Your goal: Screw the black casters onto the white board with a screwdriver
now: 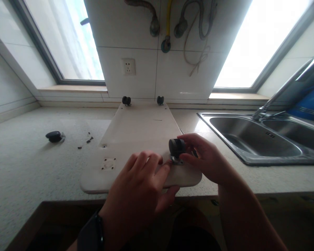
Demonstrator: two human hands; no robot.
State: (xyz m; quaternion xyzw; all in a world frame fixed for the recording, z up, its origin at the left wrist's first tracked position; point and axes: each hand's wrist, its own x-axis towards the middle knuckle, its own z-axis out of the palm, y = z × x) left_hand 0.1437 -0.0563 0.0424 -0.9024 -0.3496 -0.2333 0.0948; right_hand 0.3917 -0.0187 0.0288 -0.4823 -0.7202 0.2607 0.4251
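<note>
A white board (138, 136) with rounded corners lies flat on the counter, caster mounts facing up. My right hand (205, 157) is closed on a black caster wheel (177, 147) standing at the board's near right corner, thumb and fingers at its right side. My left hand (143, 181) rests on the near part of the board, its index fingertip touching the caster's metal plate. Its thumb lies along the front edge, the other fingers bent on top. Two more casters, one left (126, 100) and one right (160, 100), stand at the far end. Screw holes (109, 163) mark the near left corner.
A loose black caster (54, 136) lies on the speckled counter (42, 167) at left, with several small screws (90, 139) near it. To the right is a steel double sink (240, 139) with a faucet (274, 94). A tiled wall with a socket (128, 66) rises behind.
</note>
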